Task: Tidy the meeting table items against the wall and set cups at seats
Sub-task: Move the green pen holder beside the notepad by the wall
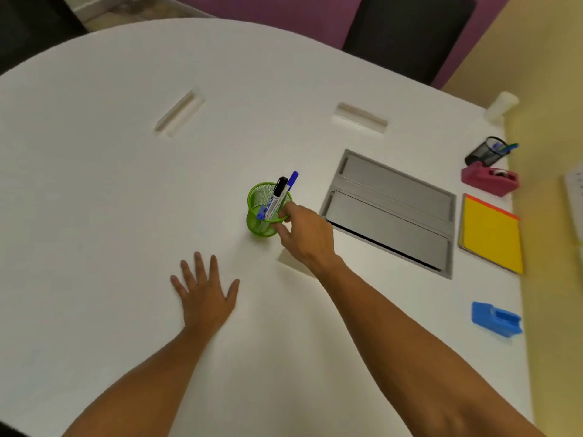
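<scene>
Near the middle of the white table (126, 184) stood a green mesh pen cup (263, 212), upright, with a black-capped marker (277, 197) and a blue pen (291, 179) leaning out of it toward the far right. The right hand (307, 238) reached in from the near right; its thumb and fingers curled round the cup's right rim and side, the thumb touching the rim by the marker and the fingers pressing the mesh wall lower down. The left hand (205, 294) lay flat on the table nearer the person, fingers spread, well apart from the cup. Beside the cup to the right sat a grey cable hatch (391, 209). Along the yellow wall (552, 279) stood a black pen cup (487, 151), a red tape dispenser (489, 179), a yellow notepad (492, 234) and a blue holder (495, 318).
</scene>
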The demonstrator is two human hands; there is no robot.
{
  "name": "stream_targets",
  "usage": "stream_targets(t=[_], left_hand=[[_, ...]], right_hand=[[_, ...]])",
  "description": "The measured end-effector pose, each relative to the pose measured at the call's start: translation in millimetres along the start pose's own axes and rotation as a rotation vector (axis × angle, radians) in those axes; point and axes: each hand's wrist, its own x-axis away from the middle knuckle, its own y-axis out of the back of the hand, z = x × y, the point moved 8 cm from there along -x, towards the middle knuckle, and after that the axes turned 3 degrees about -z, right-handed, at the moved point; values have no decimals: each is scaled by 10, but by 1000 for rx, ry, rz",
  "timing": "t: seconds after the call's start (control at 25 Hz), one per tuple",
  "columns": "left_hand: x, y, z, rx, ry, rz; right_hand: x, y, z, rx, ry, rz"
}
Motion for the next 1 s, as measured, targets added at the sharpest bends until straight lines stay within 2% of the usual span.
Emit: stream_targets(t=[0.12, 0.28, 0.44, 0.52, 0.6, 0.68, 0.76, 1.0], left_hand=[[25, 112, -317, 45, -59, 54], [334, 345, -1044, 199, -256, -90], [849, 270, -1881, 311, -594, -188], [1079, 142, -2252, 296, -764, -167], [1270, -84, -2671, 240, -905, -58], [1377, -386, -3030, 114, -964, 99], [1443, -687, -3333, -5, -998, 183], [1422, -905, -3806, -145, -1012, 148]], right_hand=[[312, 322, -402, -2, -74, -74], [736, 701, -893, -8, -174, -151], [1146, 987, -1514, 16, -295, -208], [1327, 1088, -1779, 21, -356, -220], [1545, 1206, -2121, 42, -423, -234], [1749, 1322, -2500, 66, -502, -256], [1914, 1452, -2899, 95, -579, -280], [2045, 1788, -3668, 125, -734, -299]])
